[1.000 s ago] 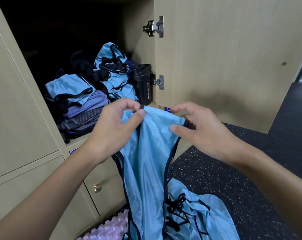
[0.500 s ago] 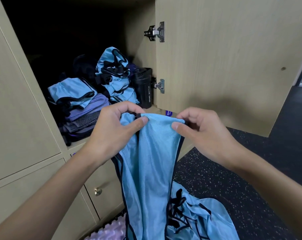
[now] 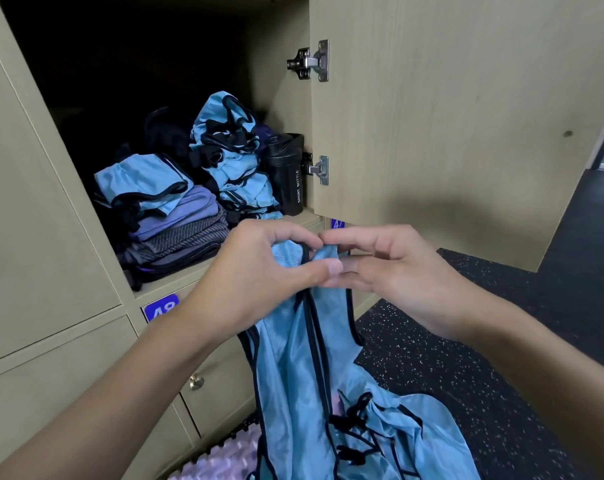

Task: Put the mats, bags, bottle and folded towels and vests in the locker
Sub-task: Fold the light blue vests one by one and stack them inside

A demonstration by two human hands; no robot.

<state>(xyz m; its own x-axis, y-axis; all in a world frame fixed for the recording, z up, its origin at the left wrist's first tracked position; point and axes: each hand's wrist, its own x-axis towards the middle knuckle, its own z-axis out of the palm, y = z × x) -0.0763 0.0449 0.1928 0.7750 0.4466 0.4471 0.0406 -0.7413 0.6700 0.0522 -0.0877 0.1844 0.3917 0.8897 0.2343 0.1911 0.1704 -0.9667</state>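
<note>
A light blue vest with black trim (image 3: 293, 368) hangs in front of the open locker (image 3: 175, 282). My left hand (image 3: 259, 278) and my right hand (image 3: 390, 271) pinch its top edge, fingertips touching, just below the locker shelf. Inside the locker, a folded blue vest (image 3: 141, 183) lies on a stack of purple and grey towels (image 3: 182, 233). To the right of the stack sits a bundle of blue vests (image 3: 227, 157). A black bottle (image 3: 288, 174) stands at the right wall.
The locker door (image 3: 449, 133) stands open to the right. More blue vests (image 3: 397, 445) lie on a lilac foam mat (image 3: 224, 459) on the dark speckled floor (image 3: 501, 375). Closed lockers with a brass knob (image 3: 196, 382) are below.
My two hands have moved together, bringing the vest's top corners to meet and folding it narrower. The view has shifted slightly downward.
</note>
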